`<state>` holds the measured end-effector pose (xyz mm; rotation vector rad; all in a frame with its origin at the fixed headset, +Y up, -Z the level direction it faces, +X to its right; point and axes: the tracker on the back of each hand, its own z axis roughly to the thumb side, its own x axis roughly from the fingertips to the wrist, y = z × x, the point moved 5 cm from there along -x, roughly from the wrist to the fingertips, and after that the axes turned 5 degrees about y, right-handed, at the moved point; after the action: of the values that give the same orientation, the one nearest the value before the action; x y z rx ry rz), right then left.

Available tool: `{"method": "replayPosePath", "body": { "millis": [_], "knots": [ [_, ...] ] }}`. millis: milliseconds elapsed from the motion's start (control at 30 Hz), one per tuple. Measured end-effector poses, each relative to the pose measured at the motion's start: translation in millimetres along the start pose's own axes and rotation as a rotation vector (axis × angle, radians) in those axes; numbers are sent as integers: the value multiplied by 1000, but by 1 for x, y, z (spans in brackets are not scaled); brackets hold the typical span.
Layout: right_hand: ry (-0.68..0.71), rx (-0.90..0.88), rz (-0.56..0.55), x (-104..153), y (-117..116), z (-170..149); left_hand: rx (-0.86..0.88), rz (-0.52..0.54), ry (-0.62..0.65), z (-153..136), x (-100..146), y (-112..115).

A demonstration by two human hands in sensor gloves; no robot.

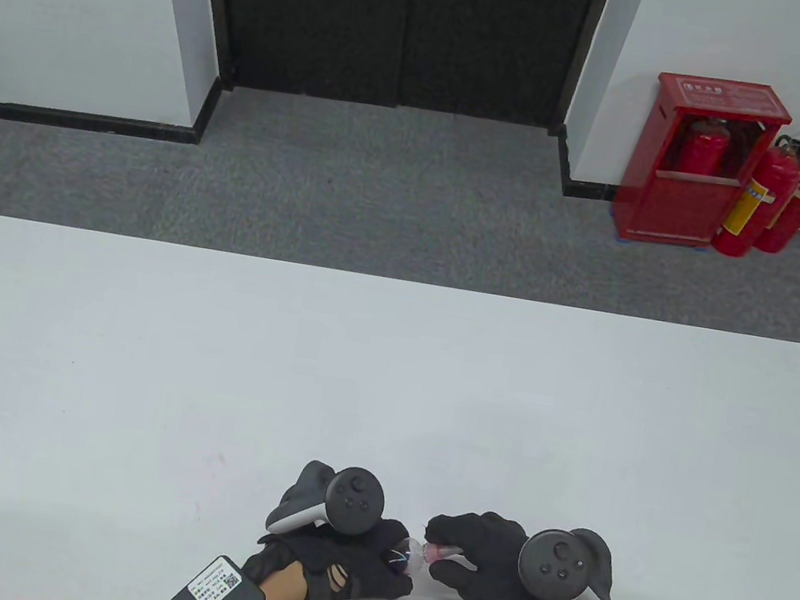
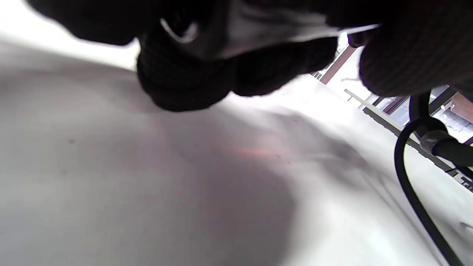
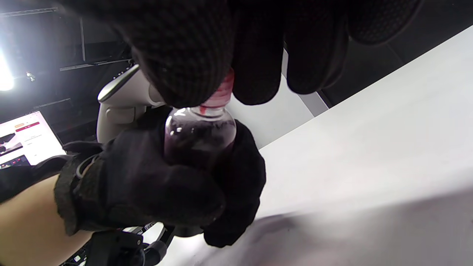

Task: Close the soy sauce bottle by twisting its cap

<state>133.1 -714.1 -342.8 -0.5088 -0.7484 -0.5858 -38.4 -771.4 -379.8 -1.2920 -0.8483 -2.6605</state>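
Observation:
A small clear soy sauce bottle (image 1: 411,554) with dark liquid lies sideways between my hands near the table's front edge. My left hand (image 1: 359,559) grips its body; the right wrist view shows the bottle (image 3: 199,138) wrapped in that glove. My right hand (image 1: 473,555) pinches the red cap (image 1: 440,552) on the bottle's neck, and its fingers cover most of the cap (image 3: 221,92) in the right wrist view. In the left wrist view only my curled left fingers (image 2: 184,81) show above the table; the bottle is hidden there.
The white table (image 1: 386,389) stretches far ahead of my hands. A black cable (image 2: 410,184) hangs at the right of the left wrist view. Red fire extinguishers (image 1: 765,198) stand on the floor beyond the table. A laptop screen (image 3: 26,136) glows behind my left arm.

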Motion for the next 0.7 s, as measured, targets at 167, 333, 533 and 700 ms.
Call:
{"method": "replayPosePath", "body": {
  "millis": [167,333,533,700],
  "knots": [
    [16,-1,-11,0,1,1,33,-10,-3,-2,0,0],
    [9,17,-4,0,-1,1,10,-13,-1,-1,0,0],
    [-8,15,-11,0,-1,0,1,-5,-1,-1,0,0],
    [-35,12,-10,0,-1,-2,-8,9,3,0,0,-1]
  ]
}}
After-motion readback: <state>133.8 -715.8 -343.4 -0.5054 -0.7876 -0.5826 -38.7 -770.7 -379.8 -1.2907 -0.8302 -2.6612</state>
